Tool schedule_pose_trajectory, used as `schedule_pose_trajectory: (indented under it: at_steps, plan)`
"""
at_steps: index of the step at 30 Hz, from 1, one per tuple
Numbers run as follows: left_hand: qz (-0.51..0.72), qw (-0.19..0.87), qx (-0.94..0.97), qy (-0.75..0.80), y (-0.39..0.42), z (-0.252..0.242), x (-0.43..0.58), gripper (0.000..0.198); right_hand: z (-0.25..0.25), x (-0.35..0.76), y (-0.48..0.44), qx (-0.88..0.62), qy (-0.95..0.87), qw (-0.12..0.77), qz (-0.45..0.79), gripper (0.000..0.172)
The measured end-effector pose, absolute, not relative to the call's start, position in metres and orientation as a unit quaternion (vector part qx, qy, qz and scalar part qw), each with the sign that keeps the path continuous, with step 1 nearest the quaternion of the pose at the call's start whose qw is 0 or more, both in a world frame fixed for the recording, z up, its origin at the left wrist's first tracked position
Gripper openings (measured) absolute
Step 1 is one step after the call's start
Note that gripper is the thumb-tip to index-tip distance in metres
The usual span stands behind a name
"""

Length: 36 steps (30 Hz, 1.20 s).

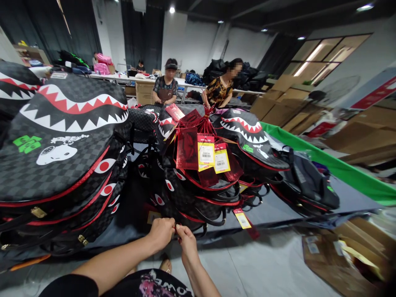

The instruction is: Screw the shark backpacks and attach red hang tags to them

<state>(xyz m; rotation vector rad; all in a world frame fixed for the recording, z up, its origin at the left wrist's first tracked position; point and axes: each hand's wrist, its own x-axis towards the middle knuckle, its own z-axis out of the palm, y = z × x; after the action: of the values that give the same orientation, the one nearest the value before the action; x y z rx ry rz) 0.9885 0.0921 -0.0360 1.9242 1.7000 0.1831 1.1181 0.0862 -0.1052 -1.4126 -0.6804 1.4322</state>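
My left hand is closed, its fingers pinched together at the table's front edge. Beside it my right hand pinches at the same spot, fingertips almost meeting the left ones. Whatever small dark thing lies between them is too small to make out. Just beyond the hands rises a stack of black checkered backpacks with red piping and eye prints. A tag with a yellow card hangs partly hidden behind my left hand. On the stack lies a bunch of red hang tags with yellow barcode cards.
Another tall pile of shark-mouth backpacks stands at the left. A black backpack lies at the right of the grey-covered table. Two people work across the table. Cardboard boxes sit on the floor at right.
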Motion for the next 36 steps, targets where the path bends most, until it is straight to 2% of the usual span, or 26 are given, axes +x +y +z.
schedule_pose_trajectory:
  at_steps: [5, 9, 11, 14, 16, 18, 19, 23, 26, 31, 36]
  plan:
    - [0.11, 0.316, 0.716, 0.613, 0.089, -0.045, 0.986, 0.012, -0.097, 1.115, 0.087, -0.587, -0.316, 0.469, 0.579, 0.039]
    - [0.248, 0.348, 0.682, 0.594, 0.1, -0.021, 0.954, 0.014, -0.066, 1.134, 0.078, -0.545, -0.452, 0.388, 0.591, 0.039]
    - [0.375, 0.284, 0.631, 0.617, 0.117, 0.019, 0.925, 0.014, -0.027, 1.159, 0.077, -0.529, -0.54, 0.319, 0.572, 0.036]
    - [0.528, 0.087, 0.598, 0.596, 0.163, 0.109, 0.89, 0.02, 0.063, 1.2, 0.106, -0.532, -0.626, 0.257, 0.508, 0.037]
    - [0.557, -0.001, 0.632, 0.539, 0.206, 0.171, 0.884, 0.02, 0.129, 1.213, 0.151, -0.558, -0.65, 0.38, 0.349, 0.038]
    - [0.517, -0.067, 0.683, 0.512, 0.251, 0.222, 0.894, 0.02, 0.182, 1.209, 0.21, -0.553, -0.651, 0.484, 0.193, 0.039]
    - [0.469, -0.08, 0.712, 0.516, 0.272, 0.241, 0.903, 0.019, 0.202, 1.2, 0.241, -0.532, -0.648, 0.517, 0.176, 0.041]
    - [0.222, -0.049, 0.787, 0.573, 0.329, 0.278, 0.947, 0.02, 0.236, 1.149, 0.34, -0.485, -0.626, 0.544, 0.278, 0.048]
    - [0.121, -0.023, 0.797, 0.591, 0.344, 0.281, 0.965, 0.023, 0.236, 1.124, 0.373, -0.464, -0.633, 0.536, 0.312, 0.04]
    - [0.14, -0.037, 0.794, 0.59, 0.35, 0.277, 0.963, 0.019, 0.234, 1.116, 0.385, -0.451, -0.639, 0.535, 0.32, 0.023]
    - [0.181, -0.056, 0.783, 0.593, 0.349, 0.279, 0.952, 0.02, 0.233, 1.114, 0.391, -0.447, -0.603, 0.559, 0.351, 0.017]
